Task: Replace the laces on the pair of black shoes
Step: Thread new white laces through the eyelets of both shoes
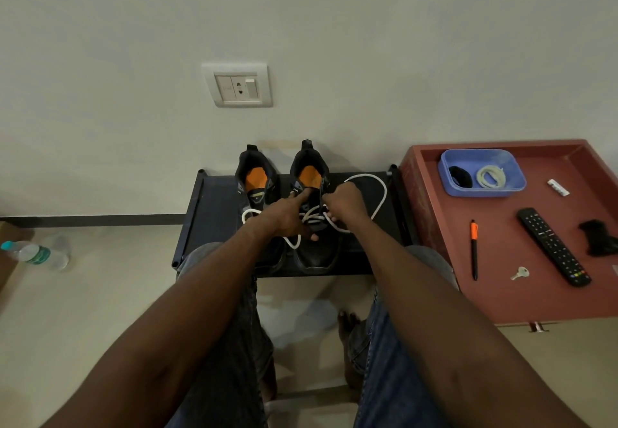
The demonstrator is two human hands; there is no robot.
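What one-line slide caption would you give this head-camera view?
Both hands thread a white lace through the right-hand black shoe on a low dark rack.

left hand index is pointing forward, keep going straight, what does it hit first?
Likely the right shoe: the left hand points its index finger up and away at the tongue by the orange insole, and seems already at or touching it. Depth is unclear from this one view.

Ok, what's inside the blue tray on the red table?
The blue tray holds a coiled pale lace on the right and a dark bundle on the left, probably a black lace. Whatever lies beneath them is covered.
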